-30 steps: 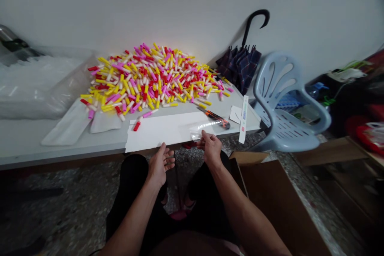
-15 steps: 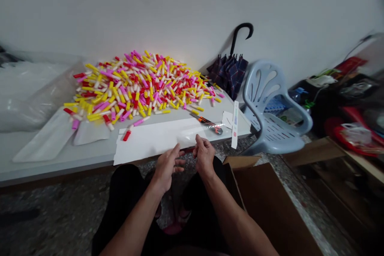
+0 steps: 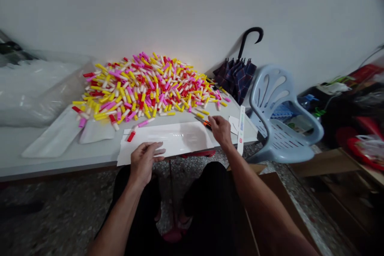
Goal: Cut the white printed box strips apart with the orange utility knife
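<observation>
From where I'm standing, the person's left hand [image 3: 144,163] sits just over the near edge of a white sheet [image 3: 168,139] on the grey surface [image 3: 54,166], grip open, holding nothing. The right hand [image 3: 220,130] is right beside an orange utility knife [image 3: 205,123] at the sheet's far corner, but I can't tell if that grip's closed on it. A big heap of colored marker pens [image 3: 147,88] lies behind.

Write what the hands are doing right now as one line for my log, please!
left hand: open, at near edge of white sheet | right hand: beside orange utility knife | behind: pile of colored markers
</observation>
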Tool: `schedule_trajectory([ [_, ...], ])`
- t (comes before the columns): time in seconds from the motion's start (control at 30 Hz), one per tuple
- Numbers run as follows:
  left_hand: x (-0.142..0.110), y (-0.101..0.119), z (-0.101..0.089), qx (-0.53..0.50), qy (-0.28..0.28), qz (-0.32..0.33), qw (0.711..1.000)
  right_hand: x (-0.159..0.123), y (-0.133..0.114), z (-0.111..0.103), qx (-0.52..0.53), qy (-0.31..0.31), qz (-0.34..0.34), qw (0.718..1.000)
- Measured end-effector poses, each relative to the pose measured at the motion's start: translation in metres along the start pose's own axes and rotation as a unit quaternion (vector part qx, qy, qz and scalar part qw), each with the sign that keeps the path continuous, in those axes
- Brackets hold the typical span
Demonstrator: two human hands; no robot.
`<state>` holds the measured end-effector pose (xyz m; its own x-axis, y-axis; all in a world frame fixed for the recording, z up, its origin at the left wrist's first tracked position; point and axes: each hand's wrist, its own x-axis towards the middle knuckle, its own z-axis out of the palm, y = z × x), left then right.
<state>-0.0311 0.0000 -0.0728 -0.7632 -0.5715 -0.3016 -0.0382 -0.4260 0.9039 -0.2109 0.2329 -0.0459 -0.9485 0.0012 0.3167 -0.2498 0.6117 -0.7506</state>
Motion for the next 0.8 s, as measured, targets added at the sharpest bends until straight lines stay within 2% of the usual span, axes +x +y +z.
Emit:
schedule_trajectory([
  [0.07,-0.001,-0.001,-0.003,0.044,0.004,-0.026,0.999,0.041,0.001,0.011,-0.166,-0.084,-0.065,0.980],
  [0.13,-0.004,-0.008,0.000,0.082,0.012,-0.039,0.996,0.070,0.002,0.029,-0.223,-0.131,-0.079,0.963],
  [0.2,-0.006,-0.015,0.003,0.109,0.016,-0.047,0.993,0.084,0.002,0.048,-0.249,-0.165,-0.078,0.951],
  [0.3,-0.007,-0.023,0.004,0.120,0.020,-0.061,0.991,0.090,0.004,0.066,-0.290,-0.201,-0.081,0.932],
  [0.4,-0.005,-0.026,0.003,0.106,0.028,-0.072,0.991,0.088,0.000,0.069,-0.322,-0.204,-0.092,0.920],
  [0.5,-0.003,-0.027,0.002,0.087,0.034,-0.079,0.993,0.076,-0.010,0.061,-0.339,-0.184,-0.129,0.913],
  [0.57,-0.002,-0.028,0.003,0.079,0.034,-0.078,0.993,0.061,-0.018,0.055,-0.301,-0.184,-0.160,0.922],
  [0.7,0.001,-0.031,0.004,0.079,0.023,-0.063,0.995,0.020,-0.025,0.057,-0.146,-0.248,-0.174,0.942],
  [0.8,0.001,-0.034,0.002,0.088,0.015,-0.049,0.995,0.000,-0.025,0.066,-0.124,-0.260,-0.174,0.942],
])
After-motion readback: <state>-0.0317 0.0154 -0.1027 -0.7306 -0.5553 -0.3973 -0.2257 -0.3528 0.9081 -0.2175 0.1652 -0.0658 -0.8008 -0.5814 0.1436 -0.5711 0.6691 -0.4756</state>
